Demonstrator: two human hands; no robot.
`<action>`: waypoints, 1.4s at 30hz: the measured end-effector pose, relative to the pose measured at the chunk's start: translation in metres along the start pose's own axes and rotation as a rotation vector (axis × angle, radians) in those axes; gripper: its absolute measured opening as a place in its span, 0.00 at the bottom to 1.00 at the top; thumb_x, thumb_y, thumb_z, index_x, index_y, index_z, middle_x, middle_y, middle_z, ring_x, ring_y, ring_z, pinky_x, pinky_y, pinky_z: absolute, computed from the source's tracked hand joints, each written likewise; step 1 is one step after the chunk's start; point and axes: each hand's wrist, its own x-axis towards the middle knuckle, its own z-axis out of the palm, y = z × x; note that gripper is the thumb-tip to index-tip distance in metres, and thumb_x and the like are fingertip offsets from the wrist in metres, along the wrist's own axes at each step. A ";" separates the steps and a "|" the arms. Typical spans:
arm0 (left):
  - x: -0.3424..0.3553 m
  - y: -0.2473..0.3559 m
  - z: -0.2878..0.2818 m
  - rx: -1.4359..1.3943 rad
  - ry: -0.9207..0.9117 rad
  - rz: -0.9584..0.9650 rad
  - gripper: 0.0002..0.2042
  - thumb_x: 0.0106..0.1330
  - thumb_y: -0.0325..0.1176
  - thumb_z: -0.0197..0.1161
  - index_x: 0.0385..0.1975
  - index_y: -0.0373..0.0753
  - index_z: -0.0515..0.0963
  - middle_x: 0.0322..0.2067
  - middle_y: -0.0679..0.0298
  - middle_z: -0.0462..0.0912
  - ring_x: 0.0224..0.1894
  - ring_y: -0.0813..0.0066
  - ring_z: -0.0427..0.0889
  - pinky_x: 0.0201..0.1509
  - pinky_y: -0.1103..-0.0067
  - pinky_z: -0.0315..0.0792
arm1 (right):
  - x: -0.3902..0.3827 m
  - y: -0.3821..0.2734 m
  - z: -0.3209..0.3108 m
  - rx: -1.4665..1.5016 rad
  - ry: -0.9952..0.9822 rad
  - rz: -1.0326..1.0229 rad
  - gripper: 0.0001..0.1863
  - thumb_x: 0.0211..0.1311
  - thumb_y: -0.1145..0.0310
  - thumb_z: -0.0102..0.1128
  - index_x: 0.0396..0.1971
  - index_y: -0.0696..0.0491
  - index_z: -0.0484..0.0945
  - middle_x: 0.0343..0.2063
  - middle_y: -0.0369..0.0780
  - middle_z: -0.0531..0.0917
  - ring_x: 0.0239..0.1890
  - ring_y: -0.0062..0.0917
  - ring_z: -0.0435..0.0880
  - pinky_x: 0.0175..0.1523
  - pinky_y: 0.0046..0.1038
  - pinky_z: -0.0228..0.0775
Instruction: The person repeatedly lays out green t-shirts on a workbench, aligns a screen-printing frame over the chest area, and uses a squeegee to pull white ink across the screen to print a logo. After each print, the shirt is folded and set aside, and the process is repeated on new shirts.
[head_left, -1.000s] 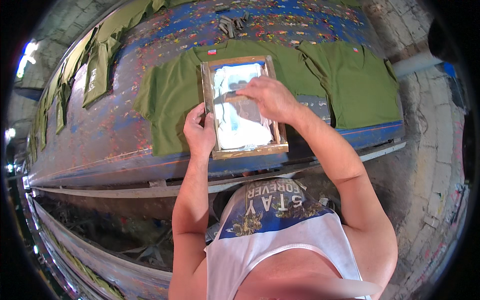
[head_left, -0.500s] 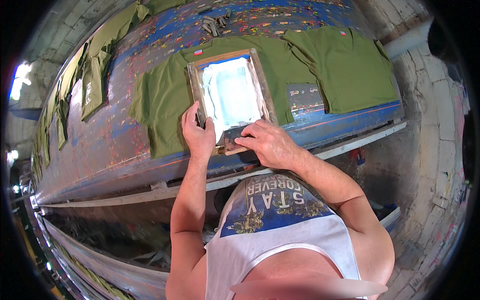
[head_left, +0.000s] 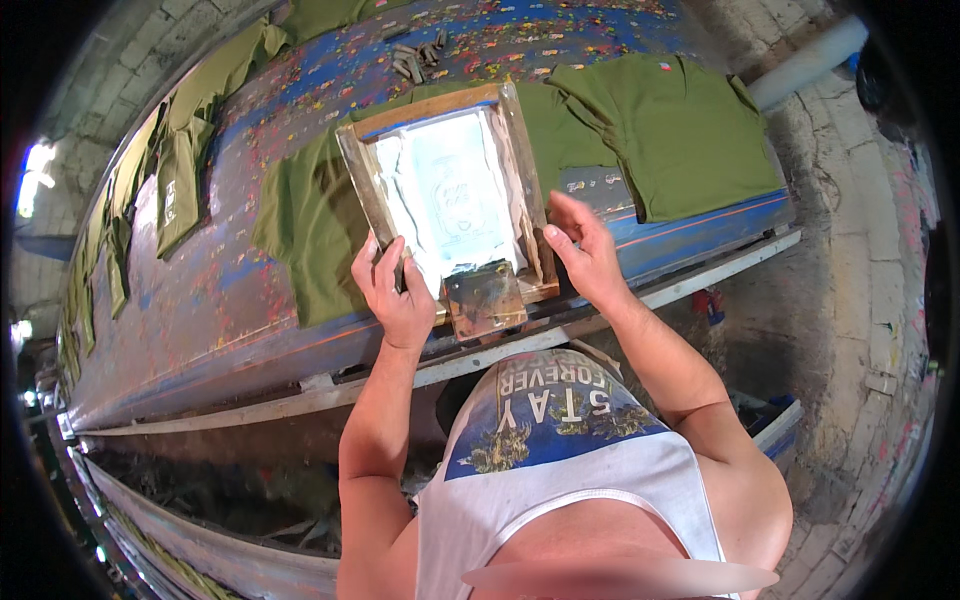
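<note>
A wooden screen-printing frame (head_left: pixel 525 185) with a bright white mesh (head_left: pixel 450 190) is held tilted up over a green T-shirt (head_left: pixel 305 225) on the long table. My left hand (head_left: pixel 395 295) grips the frame's left rail near its lower corner, thumb on the inside. A flat, ink-stained squeegee (head_left: pixel 485 302) rests at the near end of the frame, with no hand on it. Beside the right rail is my right hand (head_left: pixel 592 255), fingers apart and holding nothing. The frame hides the middle of the shirt.
Another green shirt (head_left: pixel 685 135) lies to the right on the paint-speckled table (head_left: pixel 240 240). Several small grey pieces (head_left: pixel 415 62) are heaped at the back. More green garments (head_left: pixel 185 180) hang over the far left side. A pale rail (head_left: pixel 640 300) runs along the near edge.
The frame has been lifted and tilted, coming nearer. My right hand has let go of the squeegee and moved right, beside the frame. My left hand keeps its hold on the left rail.
</note>
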 end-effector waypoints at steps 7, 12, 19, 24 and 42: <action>0.009 0.010 0.001 0.004 0.015 -0.062 0.17 0.71 0.17 0.69 0.59 0.30 0.85 0.69 0.43 0.76 0.71 0.48 0.80 0.72 0.62 0.76 | 0.007 0.015 -0.014 0.240 -0.257 0.249 0.37 0.80 0.61 0.72 0.82 0.58 0.69 0.66 0.46 0.85 0.66 0.30 0.84 0.73 0.34 0.77; 0.018 0.059 0.029 -0.172 0.047 -0.345 0.20 0.72 0.18 0.70 0.63 0.36 0.84 0.70 0.47 0.74 0.72 0.58 0.78 0.69 0.69 0.77 | 0.015 0.002 -0.064 0.257 -0.271 0.135 0.35 0.84 0.65 0.67 0.83 0.58 0.66 0.67 0.41 0.83 0.66 0.22 0.81 0.73 0.30 0.74; 0.035 0.174 0.164 -0.395 0.043 -0.351 0.20 0.74 0.16 0.70 0.64 0.34 0.83 0.73 0.53 0.76 0.64 0.68 0.85 0.61 0.75 0.82 | 0.036 0.032 -0.220 0.467 -0.115 0.105 0.35 0.84 0.63 0.67 0.82 0.61 0.68 0.66 0.39 0.83 0.67 0.23 0.80 0.73 0.30 0.72; 0.029 0.269 0.295 -0.545 0.017 -0.376 0.20 0.74 0.15 0.69 0.65 0.28 0.81 0.75 0.47 0.72 0.72 0.59 0.80 0.73 0.68 0.78 | 0.042 0.071 -0.362 0.442 0.039 0.203 0.34 0.83 0.62 0.67 0.81 0.61 0.70 0.67 0.41 0.84 0.65 0.23 0.82 0.72 0.29 0.73; 0.006 0.418 0.488 -0.524 -0.173 -0.268 0.22 0.64 0.14 0.71 0.57 0.40 0.88 0.77 0.39 0.74 0.78 0.43 0.74 0.82 0.59 0.67 | 0.038 0.124 -0.597 0.276 0.231 0.109 0.29 0.87 0.64 0.60 0.77 0.65 0.73 0.65 0.43 0.85 0.63 0.24 0.85 0.70 0.30 0.76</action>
